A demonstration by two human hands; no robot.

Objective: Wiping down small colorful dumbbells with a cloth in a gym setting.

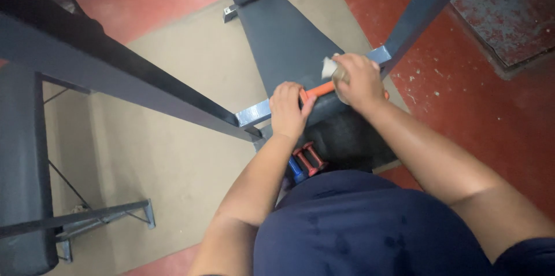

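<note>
My left hand [287,108] is wrapped tight around one end of an orange handle [319,89], and my right hand [359,81] is closed over the other end with a wad of white cloth [329,67] bunched under the fingers. The handle lies across the near edge of a grey bench pad [283,44], just above the silver crossbar [253,113] of the frame. To do this well I judge the left hand should hold the handle firm so it cannot roll, while the right presses the cloth flat and works along the bar, not in one spot. Below my wrists, small red and blue dumbbells [305,161] sit on the floor against a dark mat [352,140]. A tan floor mat [173,137] spreads left, red floor [491,114] right.
</note>
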